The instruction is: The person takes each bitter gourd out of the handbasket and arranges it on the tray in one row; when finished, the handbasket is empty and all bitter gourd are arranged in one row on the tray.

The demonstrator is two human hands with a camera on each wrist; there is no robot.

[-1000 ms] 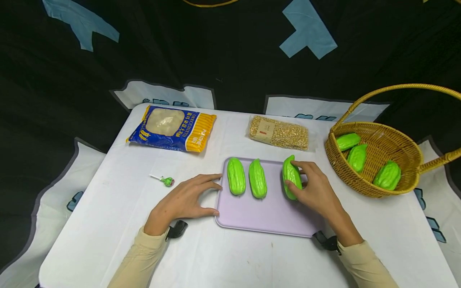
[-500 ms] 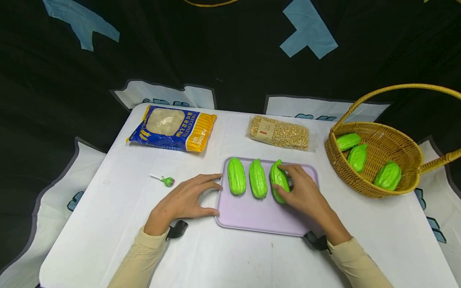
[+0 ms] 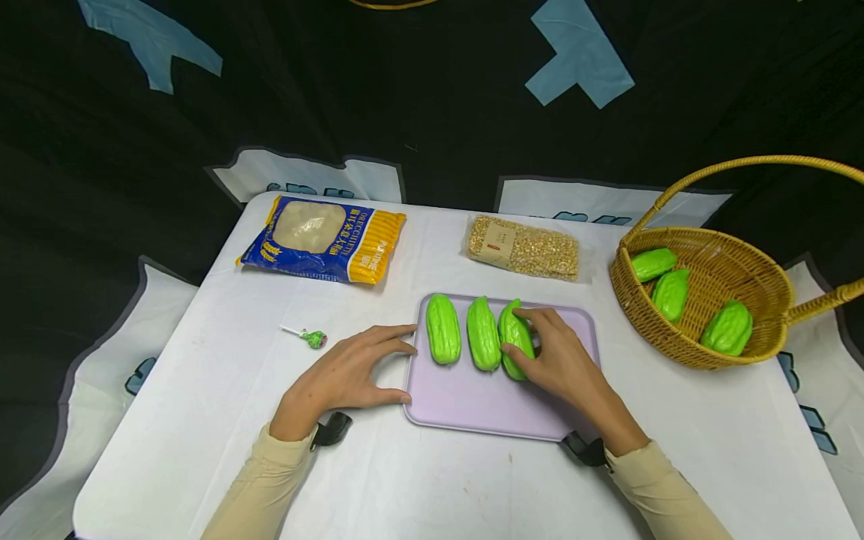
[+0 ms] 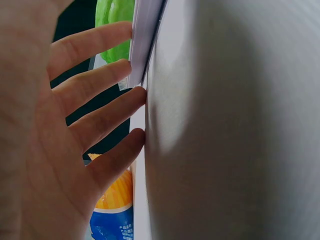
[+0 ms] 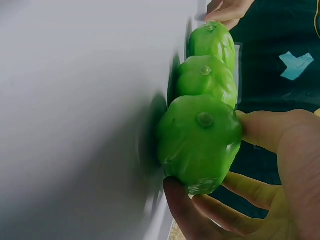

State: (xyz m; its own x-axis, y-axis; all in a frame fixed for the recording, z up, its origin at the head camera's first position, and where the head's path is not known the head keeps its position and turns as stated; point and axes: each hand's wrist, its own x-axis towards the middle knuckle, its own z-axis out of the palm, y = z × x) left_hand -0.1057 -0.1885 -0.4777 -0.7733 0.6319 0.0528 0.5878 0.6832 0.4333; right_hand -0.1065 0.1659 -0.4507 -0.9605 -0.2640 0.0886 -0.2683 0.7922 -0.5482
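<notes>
Two green, ridged bitter melons lie side by side on a lilac tray (image 3: pixel 466 405): a left one (image 3: pixel 442 328) and a middle one (image 3: pixel 483 334). Between thumb and fingers my right hand (image 3: pixel 563 360) holds a third bitter melon (image 3: pixel 513 341) just right of the middle one. In the right wrist view this held melon (image 5: pixel 197 145) is nearest, with the other two in line behind it. My left hand (image 3: pixel 354 371) has its fingers spread and nearly straight, fingertips and thumb at the tray's left edge; the left wrist view shows the fingers (image 4: pixel 95 80) there too.
A wicker basket (image 3: pixel 702 360) with a tall handle stands at the right, holding several bitter melons (image 3: pixel 727 328). Behind the tray lie a blue and yellow pasta bag (image 3: pixel 324 240) and a clear packet of grains (image 3: pixel 523 249). A lollipop (image 3: pixel 313 340) lies beyond my left hand.
My right hand has moved the held bitter melon leftward over the tray, from near its right side up beside the middle one. My left hand has stayed put.
</notes>
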